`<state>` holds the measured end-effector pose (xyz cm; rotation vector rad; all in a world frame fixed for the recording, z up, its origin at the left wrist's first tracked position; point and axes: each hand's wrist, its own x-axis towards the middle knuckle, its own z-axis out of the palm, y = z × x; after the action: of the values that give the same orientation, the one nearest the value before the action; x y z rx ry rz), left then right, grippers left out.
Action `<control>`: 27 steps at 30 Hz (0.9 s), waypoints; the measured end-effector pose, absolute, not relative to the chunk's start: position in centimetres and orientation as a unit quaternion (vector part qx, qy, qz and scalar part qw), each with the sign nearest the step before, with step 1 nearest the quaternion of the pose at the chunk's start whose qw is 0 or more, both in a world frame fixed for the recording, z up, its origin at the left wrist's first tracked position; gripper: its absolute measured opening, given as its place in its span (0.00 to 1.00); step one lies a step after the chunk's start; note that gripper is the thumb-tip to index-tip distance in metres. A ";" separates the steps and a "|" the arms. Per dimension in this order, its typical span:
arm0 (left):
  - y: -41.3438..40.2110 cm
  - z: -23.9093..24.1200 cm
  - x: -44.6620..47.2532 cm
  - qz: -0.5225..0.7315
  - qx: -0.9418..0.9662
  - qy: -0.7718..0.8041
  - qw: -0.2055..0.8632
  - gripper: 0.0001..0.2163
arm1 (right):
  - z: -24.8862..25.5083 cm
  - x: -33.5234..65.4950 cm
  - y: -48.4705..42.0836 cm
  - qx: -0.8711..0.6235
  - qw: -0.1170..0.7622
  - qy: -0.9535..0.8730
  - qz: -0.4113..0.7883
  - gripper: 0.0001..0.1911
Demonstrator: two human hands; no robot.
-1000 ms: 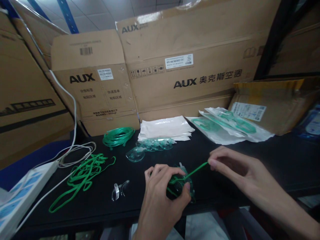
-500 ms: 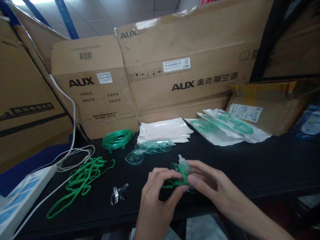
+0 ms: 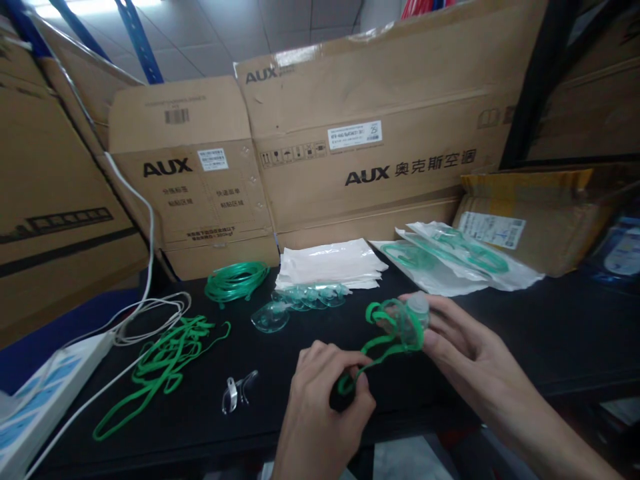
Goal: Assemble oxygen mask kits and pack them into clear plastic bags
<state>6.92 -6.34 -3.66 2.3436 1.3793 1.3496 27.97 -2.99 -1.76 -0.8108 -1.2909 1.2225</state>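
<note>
A clear green-tinted oxygen mask (image 3: 404,327) is gripped by my right hand (image 3: 453,340) around its pale connector end, held above the black table. A green elastic strap (image 3: 377,350) hangs from the mask and stretches leftward. My left hand (image 3: 327,397) pinches that strap between thumb and fingers, its loose end curling beside the fingertips. Left of my hands lie small clear plastic clips (image 3: 237,392). Beyond them sits a row of similar masks (image 3: 305,297), with a tangle of green straps (image 3: 167,357) farther left.
Coiled green tubing (image 3: 237,280) lies near stacked white pouches (image 3: 327,263). Packed pouches with green contents (image 3: 460,257) rest at the back right before an open carton (image 3: 525,220). A power strip (image 3: 55,393) and white cable (image 3: 150,227) occupy the left. Cardboard (image 3: 370,133) walls the back.
My right hand has moved right and slightly up with the mask, away from my left hand. The strap now stretches between my two hands.
</note>
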 end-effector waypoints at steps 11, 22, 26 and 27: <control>-6.0 -3.8 6.7 0.472 0.705 0.521 0.091 0.14 | -0.9 29.0 -2.1 -0.353 0.715 -0.370 0.477 0.24; -5.9 -3.8 6.3 0.558 0.667 0.485 0.091 0.11 | -1.2 25.9 -3.8 -0.341 0.476 -0.606 0.538 0.23; -5.9 -4.0 6.0 0.579 0.660 0.473 0.076 0.09 | -1.6 26.4 -3.5 -0.337 0.475 -0.602 0.547 0.21; -5.9 -4.0 6.0 0.580 0.660 0.471 0.071 0.08 | -1.8 26.7 -3.4 -0.337 0.487 -0.596 0.542 0.21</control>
<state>5.98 -5.92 -4.04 1.9858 1.4173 1.7438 26.69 -3.36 -1.76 -0.8202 -1.4492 1.3186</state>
